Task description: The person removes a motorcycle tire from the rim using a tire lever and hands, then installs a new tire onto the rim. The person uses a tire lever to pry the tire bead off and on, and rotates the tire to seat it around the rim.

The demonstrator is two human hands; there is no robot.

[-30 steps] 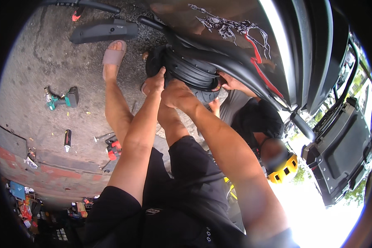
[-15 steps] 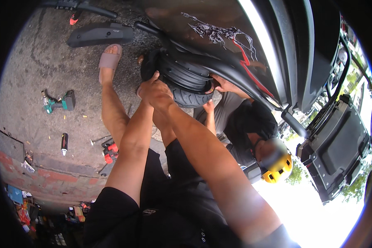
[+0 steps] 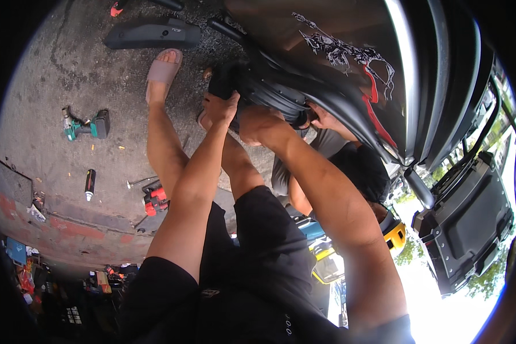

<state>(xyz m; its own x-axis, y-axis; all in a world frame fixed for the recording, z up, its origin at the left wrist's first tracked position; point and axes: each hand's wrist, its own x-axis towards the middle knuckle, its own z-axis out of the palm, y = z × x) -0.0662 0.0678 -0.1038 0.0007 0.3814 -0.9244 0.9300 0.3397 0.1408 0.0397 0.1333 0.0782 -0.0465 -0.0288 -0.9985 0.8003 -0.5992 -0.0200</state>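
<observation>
A black wheel with a ribbed hub and a tyre sits under the low side of a dark scooter. Gripping the near left part of its tyre is my left hand, its thumb on top. My right hand is closed on the tyre just to the right, its fingertips partly hidden. The two hands hide most of the tread. At the wheel's right side a co-worker's hand touches it from across.
A black plastic panel lies beyond my sandalled foot. On the ground at left are a green cordless power tool, a black can and a red tool. The co-worker in a yellow helmet crouches at right. A black top box hangs behind.
My hands, crossed together on the tyre before, are now apart, the right one moved rightward along it. The co-worker's lower hand is no longer visible beside the tyre. My view has shifted slightly.
</observation>
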